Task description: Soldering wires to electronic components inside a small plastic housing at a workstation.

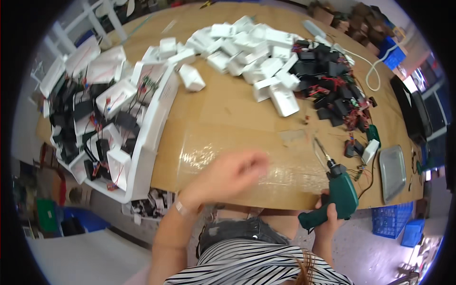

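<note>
Right hand [327,213] grips green pistol-shaped soldering gun [339,194] (metal tip forward); left hand [228,175] blurred, grip unclear.

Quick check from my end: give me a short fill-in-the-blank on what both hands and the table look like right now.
1. The right hand grips a ____ pistol-shaped tool.
2. The left hand, blurred, hovers over the wooden table holding ____.
3. The heap of small boxes at the table's far side is ____ in colour.
4. The metal tray lies to the tool's ____.

Missing words: green; nothing; white; right
</note>
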`<state>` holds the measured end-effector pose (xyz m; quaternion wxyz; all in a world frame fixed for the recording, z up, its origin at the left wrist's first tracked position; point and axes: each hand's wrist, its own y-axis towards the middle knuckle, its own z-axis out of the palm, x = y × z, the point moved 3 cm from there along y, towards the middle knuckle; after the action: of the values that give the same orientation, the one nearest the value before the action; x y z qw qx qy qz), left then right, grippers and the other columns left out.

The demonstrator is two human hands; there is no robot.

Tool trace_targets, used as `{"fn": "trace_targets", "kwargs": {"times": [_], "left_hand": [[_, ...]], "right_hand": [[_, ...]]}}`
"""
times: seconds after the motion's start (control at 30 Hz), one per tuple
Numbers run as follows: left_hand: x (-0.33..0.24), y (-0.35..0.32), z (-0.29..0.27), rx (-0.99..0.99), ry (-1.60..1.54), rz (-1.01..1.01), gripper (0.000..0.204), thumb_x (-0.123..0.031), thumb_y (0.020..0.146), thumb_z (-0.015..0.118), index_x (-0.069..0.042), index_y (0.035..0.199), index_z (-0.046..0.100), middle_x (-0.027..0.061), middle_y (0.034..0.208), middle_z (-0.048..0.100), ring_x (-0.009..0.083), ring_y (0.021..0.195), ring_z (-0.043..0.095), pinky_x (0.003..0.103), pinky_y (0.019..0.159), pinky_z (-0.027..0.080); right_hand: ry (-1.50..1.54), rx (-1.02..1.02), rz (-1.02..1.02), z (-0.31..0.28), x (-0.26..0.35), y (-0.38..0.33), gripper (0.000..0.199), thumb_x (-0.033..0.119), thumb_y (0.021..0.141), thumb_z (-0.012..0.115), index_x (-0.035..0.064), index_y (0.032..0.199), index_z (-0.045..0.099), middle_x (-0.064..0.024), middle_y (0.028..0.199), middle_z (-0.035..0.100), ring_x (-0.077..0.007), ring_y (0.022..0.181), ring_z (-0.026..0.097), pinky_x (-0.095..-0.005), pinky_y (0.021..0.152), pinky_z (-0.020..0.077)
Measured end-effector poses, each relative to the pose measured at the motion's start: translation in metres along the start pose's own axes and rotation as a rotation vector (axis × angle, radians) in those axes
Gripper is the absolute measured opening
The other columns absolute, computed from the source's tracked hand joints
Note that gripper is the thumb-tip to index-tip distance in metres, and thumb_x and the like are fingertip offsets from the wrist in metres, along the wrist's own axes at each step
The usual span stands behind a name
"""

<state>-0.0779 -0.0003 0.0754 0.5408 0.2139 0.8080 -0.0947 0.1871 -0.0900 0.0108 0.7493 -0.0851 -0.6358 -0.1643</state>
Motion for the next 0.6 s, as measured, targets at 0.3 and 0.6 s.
{"fn": "trace_targets", "kwargs": {"times": [0.3,0.6], "left_hand": [[0.005,0.160,0.016,-0.431,0.664,-0.315,0.044,-0.024,0.073,0.068,0.002,0.101,0.045,0.0229,0.092,0.057,0.0346,0.090,0.056,0.041,0.072,0.047],[0.040,0.126,0.016,-0.572,0.288,-0.089,0.054,-0.002,0.072,0.057,0.004,0.121,0.037,0.0251,0.104,0.053,0.0397,0.101,0.047,0.041,0.089,0.038]], "right_hand": [[0.163,0.063,0.079,-0.013,0.001,0.001,0.045,0.029,0.080,0.057,-0.0058,0.108,0.048,-0.0139,0.097,0.054,-0.0146,0.070,0.053,-0.0262,0.064,0.0442],[0.211,0.070,0.069,-0.018,-0.007,0.006,0.048,0.030,0.080,0.058,-0.0061,0.109,0.047,-0.0143,0.097,0.053,-0.0149,0.072,0.053,-0.0273,0.068,0.0440]]}}
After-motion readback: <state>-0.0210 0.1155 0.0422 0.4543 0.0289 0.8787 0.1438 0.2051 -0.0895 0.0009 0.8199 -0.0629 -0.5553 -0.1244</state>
